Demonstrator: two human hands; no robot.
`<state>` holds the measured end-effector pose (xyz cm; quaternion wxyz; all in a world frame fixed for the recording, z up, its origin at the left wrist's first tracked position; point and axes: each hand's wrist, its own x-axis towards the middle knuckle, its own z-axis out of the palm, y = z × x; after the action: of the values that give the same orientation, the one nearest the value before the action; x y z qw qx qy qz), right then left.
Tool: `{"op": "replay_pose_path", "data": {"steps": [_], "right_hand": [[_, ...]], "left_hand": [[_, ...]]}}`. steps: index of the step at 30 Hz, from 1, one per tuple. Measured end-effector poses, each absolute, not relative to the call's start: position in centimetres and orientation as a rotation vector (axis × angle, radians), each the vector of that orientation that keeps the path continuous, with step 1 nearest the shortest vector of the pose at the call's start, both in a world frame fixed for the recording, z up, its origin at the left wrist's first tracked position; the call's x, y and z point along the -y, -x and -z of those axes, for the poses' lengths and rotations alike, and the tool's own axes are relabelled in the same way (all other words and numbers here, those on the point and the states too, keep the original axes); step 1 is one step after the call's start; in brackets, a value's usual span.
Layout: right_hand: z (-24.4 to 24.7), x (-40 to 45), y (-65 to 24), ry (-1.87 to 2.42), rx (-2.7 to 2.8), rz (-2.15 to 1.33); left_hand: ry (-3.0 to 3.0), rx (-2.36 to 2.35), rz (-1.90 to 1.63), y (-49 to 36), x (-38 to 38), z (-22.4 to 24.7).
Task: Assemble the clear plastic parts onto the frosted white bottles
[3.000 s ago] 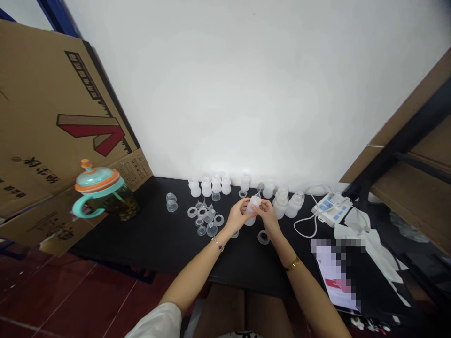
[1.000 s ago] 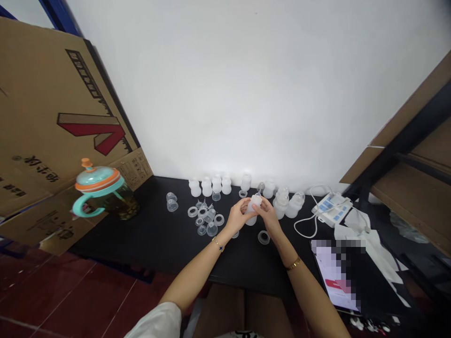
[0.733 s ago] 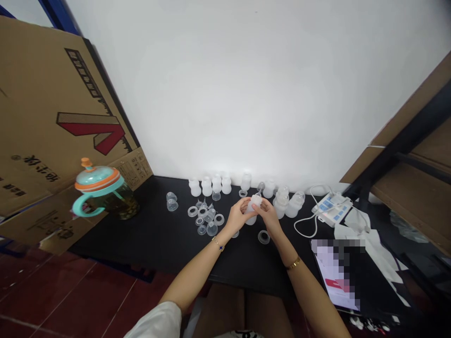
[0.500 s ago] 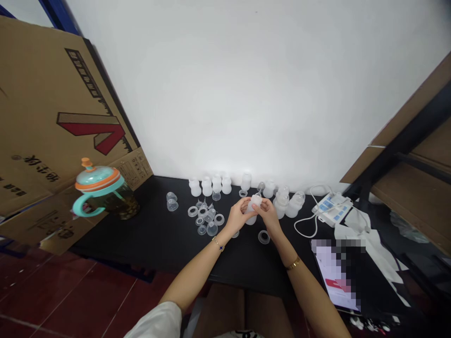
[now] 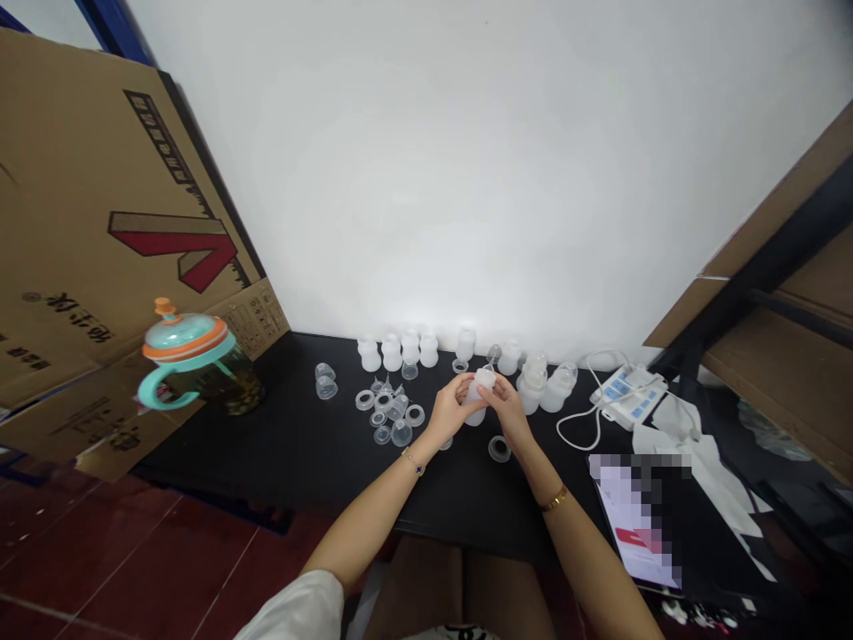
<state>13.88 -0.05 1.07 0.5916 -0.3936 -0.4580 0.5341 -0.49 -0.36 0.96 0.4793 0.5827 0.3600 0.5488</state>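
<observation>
Both my hands meet at the middle of the black table around a frosted white plastic baby bottle (image 5: 477,397). My left hand (image 5: 450,409) cups its left side, and my right hand (image 5: 506,407) grips its upper right side. Part of the bottle is hidden by my fingers. Just behind my hands stands a clear nipple-shaped piece (image 5: 491,354). A clear silicone ring (image 5: 498,449) lies in front of my right hand. To the left of my left hand, a cluster of clear rings and caps (image 5: 390,413) lies on the table.
Several frosted bottles (image 5: 400,351) stand along the wall, and more stand at right (image 5: 539,388). A teal-and-orange lidded cup (image 5: 187,348) stands against a cardboard box (image 5: 120,222) at left. At right are a corded white device (image 5: 627,396), white cloth (image 5: 693,462) and a pixelated tablet (image 5: 633,524).
</observation>
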Motion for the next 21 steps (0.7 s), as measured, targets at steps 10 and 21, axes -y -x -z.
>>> {"op": "replay_pose_path", "data": {"steps": [10, 21], "right_hand": [[-0.72, -0.32, -14.01, 0.925, 1.065, -1.23], [-0.44, -0.35, -14.06, 0.949, 1.036, -1.214]], "left_hand": [[-1.393, -0.842, -1.334, 0.53, 0.48, -1.11], [-1.332, -0.839, -1.329, 0.42, 0.47, -1.02]]}}
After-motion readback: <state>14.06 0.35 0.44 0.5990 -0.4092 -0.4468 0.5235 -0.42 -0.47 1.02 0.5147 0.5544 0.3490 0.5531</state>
